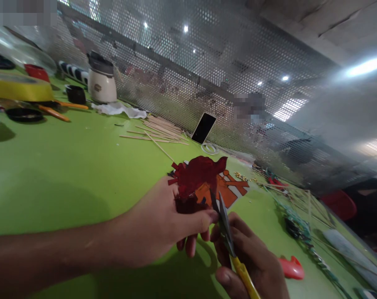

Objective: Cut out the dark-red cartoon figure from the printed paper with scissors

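My left hand point(179, 222) pinches a dark red and orange painted cut-out point(197, 178) between thumb and fingers, holding it above the green table. Its edge is irregular, with small red tabs on the left and orange shapes on a pale sheet at the right. My right hand point(253, 257) grips a pair of scissors point(227, 228) with yellow handles. The scissor blades are parted and point up at the orange part of the cut-out, close to my left thumb. Whether the blades touch the material, I cannot tell.
Thin wooden sticks point(163, 129) lie beyond my hands, beside a leaning phone point(204, 128). A cream jar point(101, 81) and yellow tape roll point(18, 87) stand at the left. On the right are a red plastic piece point(292, 268) and a green twisted cord point(300, 232). Perforated metal sheeting point(176, 74) rises behind.
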{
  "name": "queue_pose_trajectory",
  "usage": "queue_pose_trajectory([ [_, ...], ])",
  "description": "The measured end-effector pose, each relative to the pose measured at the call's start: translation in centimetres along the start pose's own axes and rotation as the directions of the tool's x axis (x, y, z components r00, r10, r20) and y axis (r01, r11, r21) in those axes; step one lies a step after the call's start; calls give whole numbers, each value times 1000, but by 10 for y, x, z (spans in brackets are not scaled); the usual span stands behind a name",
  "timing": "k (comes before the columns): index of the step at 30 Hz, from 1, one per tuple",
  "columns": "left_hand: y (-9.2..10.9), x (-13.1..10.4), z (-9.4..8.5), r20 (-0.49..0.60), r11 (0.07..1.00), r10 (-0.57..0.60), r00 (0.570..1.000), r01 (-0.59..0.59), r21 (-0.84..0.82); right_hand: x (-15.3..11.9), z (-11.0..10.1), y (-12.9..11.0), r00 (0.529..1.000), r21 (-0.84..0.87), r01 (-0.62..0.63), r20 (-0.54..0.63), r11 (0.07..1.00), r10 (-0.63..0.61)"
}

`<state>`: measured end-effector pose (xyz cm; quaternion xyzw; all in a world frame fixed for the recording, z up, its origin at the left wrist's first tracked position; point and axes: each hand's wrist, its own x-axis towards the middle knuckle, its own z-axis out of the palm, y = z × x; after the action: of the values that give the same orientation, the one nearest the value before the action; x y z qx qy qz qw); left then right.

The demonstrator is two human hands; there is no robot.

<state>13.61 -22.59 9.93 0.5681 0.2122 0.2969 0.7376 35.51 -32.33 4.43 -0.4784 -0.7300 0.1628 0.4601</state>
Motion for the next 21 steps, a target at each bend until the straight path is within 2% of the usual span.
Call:
queue_pose_trajectory([
  [7,-3,1,0,40,996,13,999,-9,-88,-4,1,-8,995,14,-103,-14,995,104],
  [11,-5,2,-1,44,996,17,999,-13,-88,-3,0,-7,997,-40,-72,-40,997,70],
  [15,-3,1,-1,60,997,10,998,-5,-74,1,-2,-4,1000,-50,25,-9,998,-25],
  [21,2,2,-1,45,996,-6,999,9,-84,1,-1,-10,999,-70,-33,-3,997,33],
])
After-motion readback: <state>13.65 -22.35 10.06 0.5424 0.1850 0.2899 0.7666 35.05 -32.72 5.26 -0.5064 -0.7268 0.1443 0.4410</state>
